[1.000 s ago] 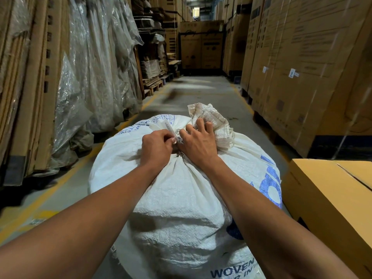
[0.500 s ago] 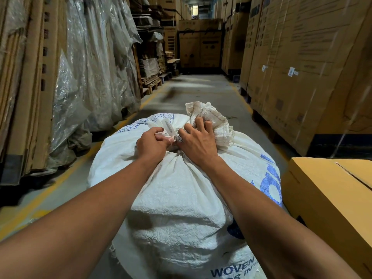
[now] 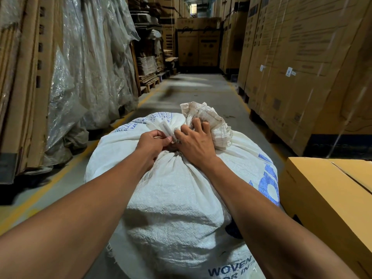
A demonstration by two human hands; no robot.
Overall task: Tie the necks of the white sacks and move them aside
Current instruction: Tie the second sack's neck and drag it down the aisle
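A full white woven sack (image 3: 177, 198) with blue print fills the middle of the aisle below me. Its gathered neck (image 3: 207, 121) bunches up and flops to the right behind my hands. My left hand (image 3: 155, 141) pinches a pale flat tie strip (image 3: 167, 129) that sticks up at the throat of the neck. My right hand (image 3: 195, 141) grips the neck at its base, fingers curled into the crumpled fabric. Where the strip wraps the neck is hidden between my hands.
A tan cardboard box (image 3: 330, 198) stands close on the right of the sack. Tall cartons on pallets (image 3: 302, 67) line the right side, plastic-wrapped cardboard stacks (image 3: 80, 67) the left. A concrete aisle (image 3: 201, 89) with yellow floor lines runs ahead.
My left hand has worked the tie strip a little upward and outward at the neck. My right hand keeps its grip on the neck. The sack has not moved.
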